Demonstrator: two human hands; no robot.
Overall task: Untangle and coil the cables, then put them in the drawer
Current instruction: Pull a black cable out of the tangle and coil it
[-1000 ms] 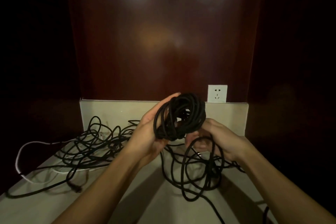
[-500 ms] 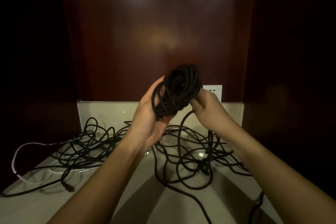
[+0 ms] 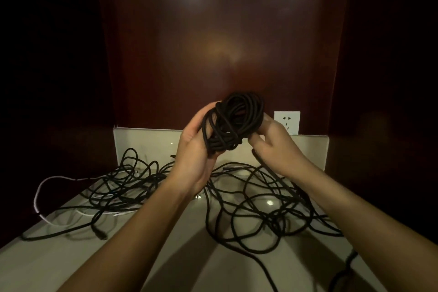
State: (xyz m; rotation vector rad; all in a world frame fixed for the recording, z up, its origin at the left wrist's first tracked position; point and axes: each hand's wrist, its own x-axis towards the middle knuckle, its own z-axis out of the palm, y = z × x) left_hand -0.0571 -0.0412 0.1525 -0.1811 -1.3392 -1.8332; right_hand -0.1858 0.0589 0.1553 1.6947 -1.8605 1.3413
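Note:
A black cable coil point(image 3: 233, 122) is held up above the counter between both hands. My left hand point(image 3: 196, 147) cups the coil's left side with fingers and thumb wrapped round its loops. My right hand point(image 3: 272, 142) grips the coil's right side and a strand that runs down from it. That strand joins a loose black tangle point(image 3: 267, 206) lying on the counter below my right arm. A second black tangle point(image 3: 123, 185) lies to the left, mixed with a white cable point(image 3: 41, 187). No drawer is in view.
The pale stone counter point(image 3: 71, 263) sits in a dark wooden niche with a low backsplash point(image 3: 147, 142). A white wall socket point(image 3: 287, 122) is mounted just right of the coil. Cable ends trail off the counter's front right edge point(image 3: 346, 265).
Both hands and the coil rose from counter height, then came slightly down and right. My right hand shifted from below the coil to its right side, pulling more strand onto it.

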